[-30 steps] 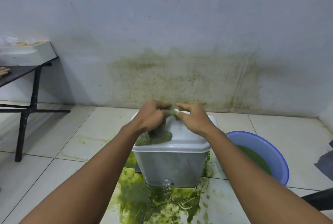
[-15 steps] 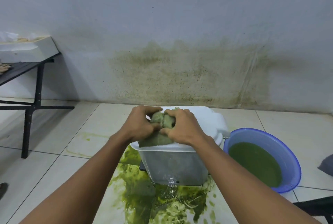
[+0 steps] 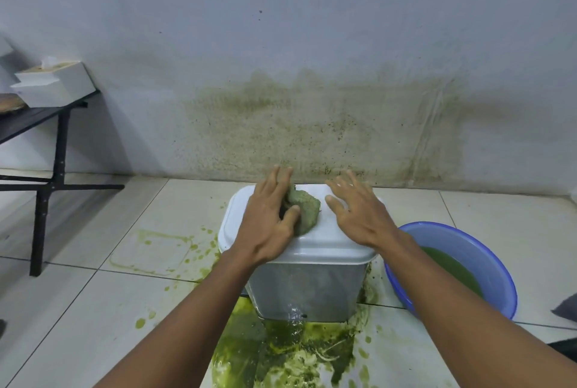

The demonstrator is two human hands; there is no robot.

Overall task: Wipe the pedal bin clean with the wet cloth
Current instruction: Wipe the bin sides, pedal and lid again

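I see the pedal bin [image 3: 306, 290] standing on the tiled floor [image 3: 93, 309] in a green puddle [image 3: 281, 353], its white lid [image 3: 327, 240] down. The wet cloth [image 3: 306, 209] lies bunched on the lid. The left hand [image 3: 268, 219] presses it with straight fingers. The right hand [image 3: 359, 215] is spread open just beside it. A blue basin [image 3: 487, 250] of green water sits to the bin's right.

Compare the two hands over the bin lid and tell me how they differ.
The left hand rests on the wet cloth, thumb against it; the right hand touches no cloth. The left hand's fingers lie close together; the right hand's are spread apart. Shared: both are bare and palm down over the white lid of the pedal bin.
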